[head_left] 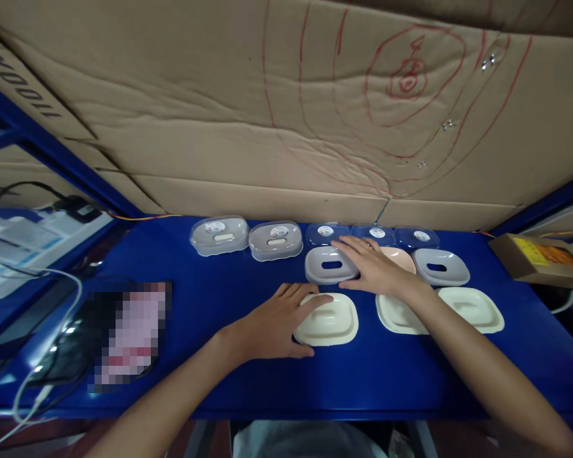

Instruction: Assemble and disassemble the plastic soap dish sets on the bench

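Observation:
My left hand (281,321) spans the left end of a cream oval piece (337,321) on the blue table, thumb by its lower edge and fingers across its top. Farther back, my right hand (370,267) reaches over the right end of a grey oval piece with a dark slot (322,270), fingers at its far edge and thumb at its near edge. Beside that hand is a peach piece (401,259), partly covered, then another grey slotted piece (442,267). My right forearm partly hides a cream piece (394,315); one more cream piece (472,310) lies at its right.
Along the back stand two clear-covered grey cases (219,236) (275,242) and several clear covers (417,238) with round stickers. A pixelated object (134,331) and cables lie left. An open carton (537,261) sits right. Cardboard (195,146) walls the back.

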`<state>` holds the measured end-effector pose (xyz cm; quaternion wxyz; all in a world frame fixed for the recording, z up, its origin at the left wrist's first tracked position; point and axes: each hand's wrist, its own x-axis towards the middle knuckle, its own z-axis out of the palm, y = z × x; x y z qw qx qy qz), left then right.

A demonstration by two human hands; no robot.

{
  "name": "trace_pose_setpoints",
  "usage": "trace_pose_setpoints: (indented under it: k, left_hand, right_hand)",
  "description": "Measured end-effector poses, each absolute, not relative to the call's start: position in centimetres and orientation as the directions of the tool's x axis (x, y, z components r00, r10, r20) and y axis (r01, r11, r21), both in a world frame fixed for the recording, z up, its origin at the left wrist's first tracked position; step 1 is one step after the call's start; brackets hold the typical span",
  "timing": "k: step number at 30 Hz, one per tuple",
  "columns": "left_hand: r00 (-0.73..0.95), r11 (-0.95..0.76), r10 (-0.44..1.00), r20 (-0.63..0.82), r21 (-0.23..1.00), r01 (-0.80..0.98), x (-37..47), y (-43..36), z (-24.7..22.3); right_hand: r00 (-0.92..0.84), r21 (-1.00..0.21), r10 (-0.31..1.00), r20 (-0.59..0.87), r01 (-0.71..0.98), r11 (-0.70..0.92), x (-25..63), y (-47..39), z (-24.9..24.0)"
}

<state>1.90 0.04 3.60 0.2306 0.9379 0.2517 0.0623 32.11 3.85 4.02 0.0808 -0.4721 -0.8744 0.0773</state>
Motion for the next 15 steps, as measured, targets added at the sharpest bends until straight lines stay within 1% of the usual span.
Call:
trace_pose_setpoints:
  k: [3,7,12,15]
  left_hand:
    - [0.865,-0.762,0.502,-0.017,0.464,0.451,1.9,0.0,3.6]
    - [0.864,-0.759,0.502,-0.048,0.454,0.467,1.8,0.1,3.6]
    - [0.848,-0.73,0.527,-0.053,0.482,0.484,1.4,0.7,3.3]
    - [0.824,-0.693,0.564,-0.05,0.514,0.506,1.1,1.2,3.0]
  right_hand:
    - [-0.555,-0.232,0.83,0.052,0.802,0.55,31.1,5.3,4.2]
    - [-0.512,-0.253,0.853,0.103,0.816,0.52,30.6,4.9,5.0]
    - [-0.395,-0.299,0.892,0.22,0.843,0.447,32.7,0.6,4.9]
    - [-0.384,-0.353,0.894,0.23,0.823,0.445,33.5,-2.4,4.2]
